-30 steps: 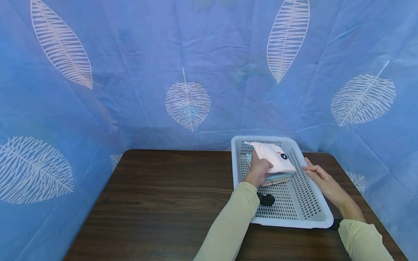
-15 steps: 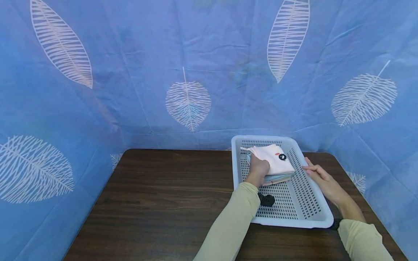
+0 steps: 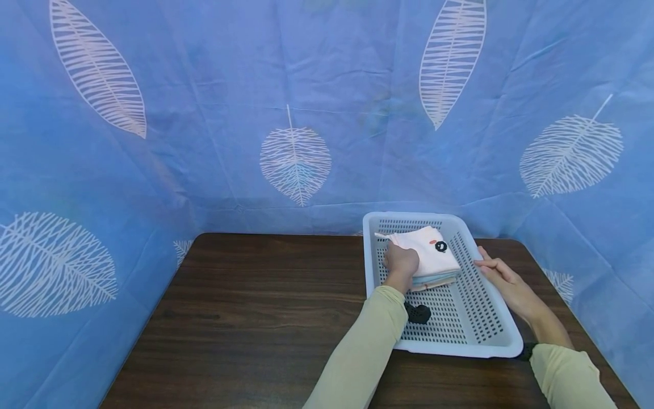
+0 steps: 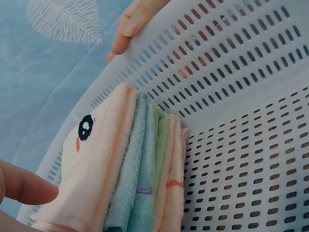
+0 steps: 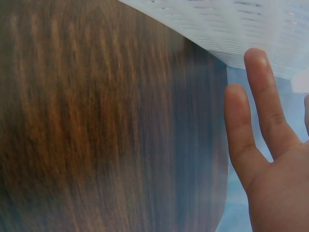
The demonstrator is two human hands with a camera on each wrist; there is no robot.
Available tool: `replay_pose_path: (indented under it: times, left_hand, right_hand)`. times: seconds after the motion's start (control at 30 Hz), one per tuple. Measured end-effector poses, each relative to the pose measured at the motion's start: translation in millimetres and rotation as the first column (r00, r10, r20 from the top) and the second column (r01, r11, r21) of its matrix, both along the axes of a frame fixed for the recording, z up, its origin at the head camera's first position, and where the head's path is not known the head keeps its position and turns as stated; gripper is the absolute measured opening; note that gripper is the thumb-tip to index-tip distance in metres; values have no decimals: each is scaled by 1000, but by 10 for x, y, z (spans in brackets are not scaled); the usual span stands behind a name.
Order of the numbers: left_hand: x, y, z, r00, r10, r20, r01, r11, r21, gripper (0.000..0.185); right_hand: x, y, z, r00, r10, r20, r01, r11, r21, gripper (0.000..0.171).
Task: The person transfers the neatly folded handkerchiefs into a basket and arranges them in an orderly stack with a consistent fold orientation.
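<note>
Inside a white perforated plastic basket (image 3: 487, 335) lies a stack of folded towels. The top one is a pale pink towel (image 3: 426, 250) with an embroidered black eye; blue (image 4: 140, 164), green (image 4: 160, 140) and peach towels (image 4: 173, 179) lie beneath it. My left hand (image 3: 402, 266) holds the left edge of the pink towel, its thumb over the upper face in the left wrist view; its other fingers are mostly hidden. With fingers extended, my right hand (image 3: 511, 287) rests against the basket's right side. In the right wrist view, that hand (image 5: 280, 179) shows straight, spread fingers.
The basket stands at the right of a dark wooden table (image 3: 245, 318). A blue curtain (image 3: 214, 113) with white leaf prints hangs behind and beside the table. A black band (image 3: 419, 314) is at the left wrist, above the basket floor.
My left hand has drawn slightly left, and the pink towel has shifted left and down, lying flatter on the stack. The right hand and basket have stayed in place.
</note>
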State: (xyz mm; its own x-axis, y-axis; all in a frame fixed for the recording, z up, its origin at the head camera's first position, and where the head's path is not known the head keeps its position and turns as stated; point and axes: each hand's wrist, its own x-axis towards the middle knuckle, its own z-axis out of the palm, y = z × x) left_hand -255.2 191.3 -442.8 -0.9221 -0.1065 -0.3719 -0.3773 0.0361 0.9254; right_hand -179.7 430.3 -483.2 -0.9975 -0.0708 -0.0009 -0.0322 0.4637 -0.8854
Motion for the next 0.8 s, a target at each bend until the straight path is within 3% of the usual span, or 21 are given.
replay_pose_path:
  times: [0.2, 0.53, 0.8]
  left_hand:
    - [-7, -5, 18, 999, 36, -10, -36, 998, -41, 62]
    - [3, -29, 32, 999, 25, -22, -26, 999, -38, 65]
    - [-13, -20, -11, 994, -4, -108, -7, 994, -106, 66]
  right_hand:
    - [-5, 4, -12, 1000, -15, 4, 15, 1000, 13, 50]
    - [2, -1, 12, 1000, -2, -8, 2, 1000, 2, 50]
    - [-17, -11, 37, 1000, -7, 11, 7, 1000, 26, 53]
